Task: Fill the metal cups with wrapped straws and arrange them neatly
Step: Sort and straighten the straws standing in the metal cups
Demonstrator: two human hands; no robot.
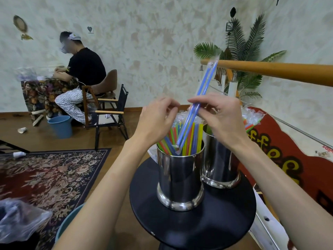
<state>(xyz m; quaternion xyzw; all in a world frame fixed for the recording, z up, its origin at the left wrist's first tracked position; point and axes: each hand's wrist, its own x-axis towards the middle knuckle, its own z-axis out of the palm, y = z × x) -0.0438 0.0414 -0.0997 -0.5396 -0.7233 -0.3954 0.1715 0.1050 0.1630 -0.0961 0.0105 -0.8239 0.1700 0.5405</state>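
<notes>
Two shiny metal cups stand on a small round black table (194, 230). The near cup (180, 179) is packed with wrapped straws (191, 139) in green, yellow, orange and blue. The far cup (220, 165) sits behind it to the right, its contents mostly hidden by my right wrist. My right hand (221, 114) pinches two wrapped blue straws (205, 87) that slant up to the right, their lower ends in the near cup. My left hand (158, 118) hovers over the straw tops with curled fingers; whether it holds a wrapper is unclear.
A wooden handrail (270, 69) crosses above the right side. More wrapped straws (252, 120) lie on a red patterned surface (281, 156) at the right. A seated person (81, 73) works at the far left near a blue bucket (60, 126). A floral rug (50, 177) covers the floor.
</notes>
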